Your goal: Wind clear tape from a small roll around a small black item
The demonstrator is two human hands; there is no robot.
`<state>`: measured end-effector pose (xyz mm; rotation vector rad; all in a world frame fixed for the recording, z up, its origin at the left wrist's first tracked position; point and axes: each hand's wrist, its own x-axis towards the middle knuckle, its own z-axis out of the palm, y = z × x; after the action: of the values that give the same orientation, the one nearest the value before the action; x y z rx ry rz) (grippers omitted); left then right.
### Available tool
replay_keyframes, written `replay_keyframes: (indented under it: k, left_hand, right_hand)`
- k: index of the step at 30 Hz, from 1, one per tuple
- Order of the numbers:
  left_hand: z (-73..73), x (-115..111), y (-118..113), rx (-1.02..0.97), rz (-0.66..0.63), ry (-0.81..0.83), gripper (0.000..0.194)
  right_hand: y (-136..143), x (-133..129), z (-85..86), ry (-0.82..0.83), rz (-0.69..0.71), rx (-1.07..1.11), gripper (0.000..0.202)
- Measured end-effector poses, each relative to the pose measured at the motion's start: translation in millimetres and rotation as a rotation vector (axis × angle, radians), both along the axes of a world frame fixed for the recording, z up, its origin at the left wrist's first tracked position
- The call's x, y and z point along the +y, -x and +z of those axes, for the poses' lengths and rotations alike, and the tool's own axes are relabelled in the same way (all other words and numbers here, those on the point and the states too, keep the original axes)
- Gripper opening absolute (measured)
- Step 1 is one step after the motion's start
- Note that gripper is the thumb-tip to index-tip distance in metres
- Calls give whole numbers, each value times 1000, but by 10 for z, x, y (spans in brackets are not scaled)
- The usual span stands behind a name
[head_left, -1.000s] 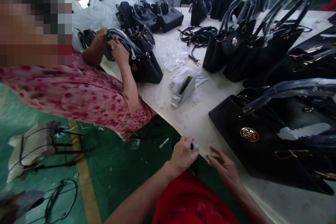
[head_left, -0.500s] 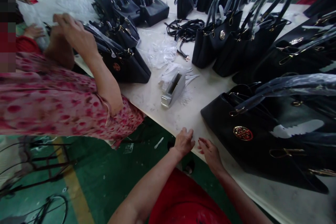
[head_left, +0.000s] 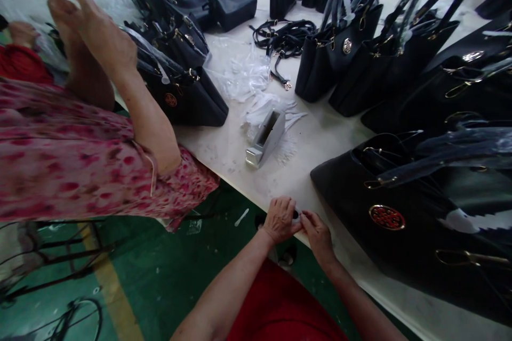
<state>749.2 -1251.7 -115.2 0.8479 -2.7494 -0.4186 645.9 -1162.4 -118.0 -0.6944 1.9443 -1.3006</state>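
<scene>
My left hand (head_left: 279, 219) is curled at the table edge around a small pale ring with a dark middle, which looks like a roll of tape (head_left: 296, 215). The fingertips of my right hand (head_left: 318, 233) are pinched together at that roll's right side. Much of the roll is hidden by my fingers. Beyond my hands stands a grey tape dispenser (head_left: 265, 138) with a hollow, empty-looking middle. To the right, a large black handbag (head_left: 360, 197) with a round gold emblem and wrapped handles leans over the table.
Several black handbags (head_left: 320, 64) stand along the right and back. White tags (head_left: 264, 109), clear plastic (head_left: 240, 66) and a heap of black straps (head_left: 282, 37) lie behind the dispenser. At left, a co-worker in a pink floral garment (head_left: 80, 154) works beside another black handbag (head_left: 192, 101).
My hands have come together, and the small roll now shows between them. The view has shifted slightly. The co-worker's hands have risen toward the upper left, with a white strip showing there.
</scene>
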Motion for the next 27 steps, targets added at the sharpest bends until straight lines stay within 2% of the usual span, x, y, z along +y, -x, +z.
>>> replay_keyframes:
  k: [5,8,16,27]
  left_hand:
    - [-263,-19,8,268,-103,67,51]
    - [-345,-12,30,314,-135,65,52]
    - [-338,-39,39,231,-148,-48,51]
    - [-309,-32,51,146,-108,-18,55]
  right_hand:
    - [4,24,-5,11,5,35,37]
    - [14,33,-12,21,17,45,36]
    - [64,34,-50,48,69,70,31]
    - [121,16,-121,66,139,104,30]
